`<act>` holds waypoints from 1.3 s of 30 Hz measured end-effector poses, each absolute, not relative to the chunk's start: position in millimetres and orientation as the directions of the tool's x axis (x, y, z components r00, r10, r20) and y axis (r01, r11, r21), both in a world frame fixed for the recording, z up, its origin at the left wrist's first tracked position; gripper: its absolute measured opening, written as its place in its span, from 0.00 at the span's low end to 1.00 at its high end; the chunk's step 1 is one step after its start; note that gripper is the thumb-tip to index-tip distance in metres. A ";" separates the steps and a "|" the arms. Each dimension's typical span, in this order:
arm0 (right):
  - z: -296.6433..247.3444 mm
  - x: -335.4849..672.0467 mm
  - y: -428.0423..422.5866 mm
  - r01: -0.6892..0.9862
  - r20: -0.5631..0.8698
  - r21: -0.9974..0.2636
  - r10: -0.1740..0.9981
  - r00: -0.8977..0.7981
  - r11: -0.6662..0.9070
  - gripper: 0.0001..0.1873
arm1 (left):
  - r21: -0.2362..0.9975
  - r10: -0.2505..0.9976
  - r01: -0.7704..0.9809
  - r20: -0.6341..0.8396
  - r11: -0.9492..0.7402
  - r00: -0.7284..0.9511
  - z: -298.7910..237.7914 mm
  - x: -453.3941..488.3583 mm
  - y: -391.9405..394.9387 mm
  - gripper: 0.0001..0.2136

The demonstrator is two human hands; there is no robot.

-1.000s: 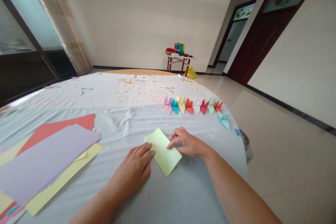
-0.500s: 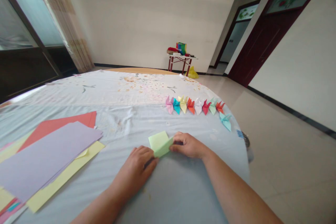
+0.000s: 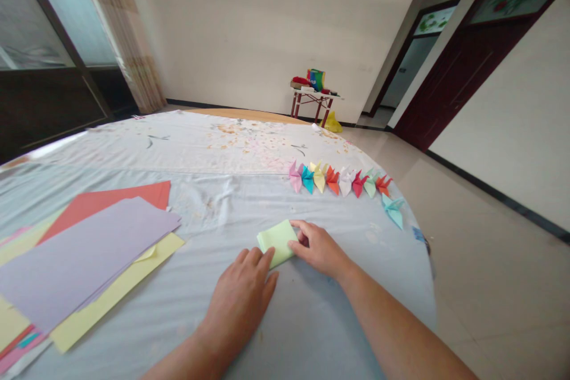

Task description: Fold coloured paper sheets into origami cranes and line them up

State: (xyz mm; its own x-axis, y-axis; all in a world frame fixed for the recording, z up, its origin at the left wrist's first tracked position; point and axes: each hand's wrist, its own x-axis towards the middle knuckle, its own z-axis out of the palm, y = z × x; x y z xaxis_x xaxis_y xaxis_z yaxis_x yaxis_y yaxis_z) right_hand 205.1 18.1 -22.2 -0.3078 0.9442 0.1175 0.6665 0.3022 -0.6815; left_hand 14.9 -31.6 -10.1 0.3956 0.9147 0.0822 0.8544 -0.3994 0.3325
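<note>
A folded square of light green paper (image 3: 278,242) lies on the cloth-covered table between my hands. My left hand (image 3: 244,279) rests at its near left side, fingers laid down with the index fingertip on the paper's edge and the thumb apart. My right hand (image 3: 318,246) grips the right edge, thumb on top and index finger at the far corner. Beyond the hands, several folded paper cranes (image 3: 332,180) in different colours stand in a row. One light blue crane (image 3: 393,210) sits nearer, at the row's right end.
Loose coloured sheets lie at the left, with a purple sheet (image 3: 89,255) on top, a red sheet (image 3: 111,208) behind and a yellow sheet (image 3: 120,291) in front. The pale tablecloth (image 3: 214,157) reaches the rounded table edge. A small table (image 3: 314,95) stands by the wall.
The raised near flap of the green paper now lies flat over the rest, making a smaller square. My left index finger has come onto its edge. The whole view has shifted slightly.
</note>
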 end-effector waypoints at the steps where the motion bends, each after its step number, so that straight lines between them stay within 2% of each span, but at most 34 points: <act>1: -22.1 204.1 17.9 0.680 0.122 -0.666 0.943 -0.309 0.308 0.23 | 0.312 0.912 0.859 0.073 -0.405 0.404 -9.3 15.9 -33.0 0.17; 15: -20.4 198.5 16.5 0.744 0.117 -0.594 0.947 -0.299 0.308 0.23 | 0.199 0.919 0.898 0.099 -0.393 0.381 -11.1 20.4 -38.1 0.18; 27: -22.2 194.6 16.4 0.776 0.187 -0.515 0.931 -0.313 0.365 0.22 | 0.182 0.921 0.903 0.101 -0.389 0.377 -10.1 19.3 -37.4 0.17; 33: -22.7 194.1 16.5 0.797 0.190 -0.486 0.933 -0.305 0.359 0.21 | 0.217 0.925 0.900 0.119 -0.379 0.361 -8.2 18.2 -35.1 0.15; 39: -23.2 195.7 17.3 0.835 0.191 -0.436 0.941 -0.278 0.335 0.22 | 0.353 0.901 0.830 0.144 -0.432 0.408 -5.8 10.2 -16.2 0.14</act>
